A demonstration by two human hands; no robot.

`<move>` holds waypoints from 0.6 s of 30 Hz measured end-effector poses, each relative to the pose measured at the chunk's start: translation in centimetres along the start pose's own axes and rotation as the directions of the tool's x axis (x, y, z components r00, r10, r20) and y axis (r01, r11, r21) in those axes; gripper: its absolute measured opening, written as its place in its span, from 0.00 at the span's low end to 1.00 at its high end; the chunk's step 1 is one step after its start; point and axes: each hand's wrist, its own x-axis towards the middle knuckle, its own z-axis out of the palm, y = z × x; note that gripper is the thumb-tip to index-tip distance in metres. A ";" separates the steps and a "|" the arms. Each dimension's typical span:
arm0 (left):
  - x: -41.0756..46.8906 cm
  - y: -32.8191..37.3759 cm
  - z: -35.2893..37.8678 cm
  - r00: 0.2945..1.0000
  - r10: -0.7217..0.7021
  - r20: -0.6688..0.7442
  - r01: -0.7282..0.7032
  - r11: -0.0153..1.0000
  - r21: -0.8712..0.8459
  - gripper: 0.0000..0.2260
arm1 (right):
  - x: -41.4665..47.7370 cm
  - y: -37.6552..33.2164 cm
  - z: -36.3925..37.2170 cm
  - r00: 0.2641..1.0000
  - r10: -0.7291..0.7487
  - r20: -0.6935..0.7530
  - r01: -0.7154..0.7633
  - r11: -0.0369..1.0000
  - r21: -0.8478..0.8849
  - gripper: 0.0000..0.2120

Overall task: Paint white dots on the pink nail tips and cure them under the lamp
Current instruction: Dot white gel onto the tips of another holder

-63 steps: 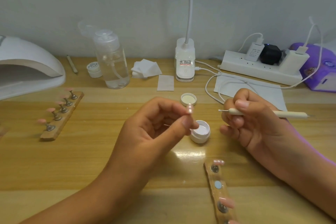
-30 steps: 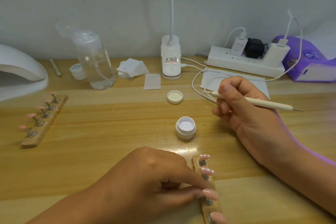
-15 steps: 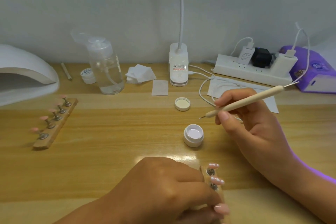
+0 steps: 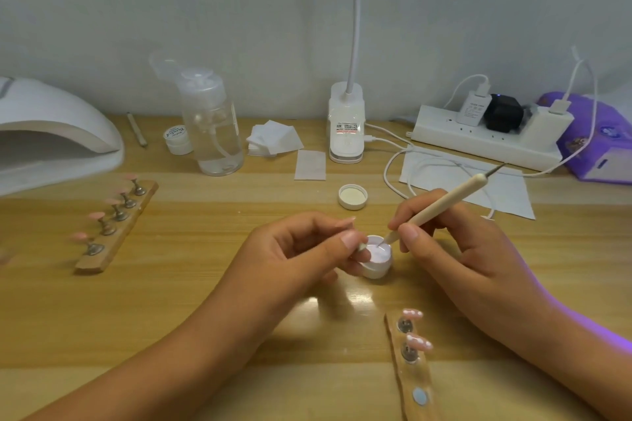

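Grips pen [image 4: 444,205] in right hand [image 4: 458,249], slanted from far right down to near left, point dipped in open paint pot [image 4: 378,263]. Pinches small piece, likely a nail tip [image 4: 361,247], in left hand [image 4: 301,249], just beside pot's left rim. Probably calls for short leftward carry.

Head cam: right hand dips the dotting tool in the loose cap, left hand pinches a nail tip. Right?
Not quite. The head view shows the right hand dipping the dotting tool in the open white pot, not the loose cap, which lies apart behind it. The left hand does pinch a nail tip.
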 end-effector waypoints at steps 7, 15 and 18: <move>0.4 -0.3 -0.5 1.000 0.005 -0.012 -0.006 1.000 -0.019 0.08 | -0.1 0.1 0.1 0.999 0.006 0.044 -0.005 1.000 -0.015 0.07; -0.2 -0.1 -0.2 0.998 0.056 -0.008 -0.057 0.997 -0.059 0.07 | -0.2 0.0 0.1 0.998 -0.005 0.057 0.006 1.000 -0.026 0.07; -0.6 -0.3 0.3 0.998 0.054 0.016 -0.052 0.995 -0.087 0.07 | -0.1 -0.2 0.0 1.000 -0.005 0.011 0.005 1.000 0.020 0.05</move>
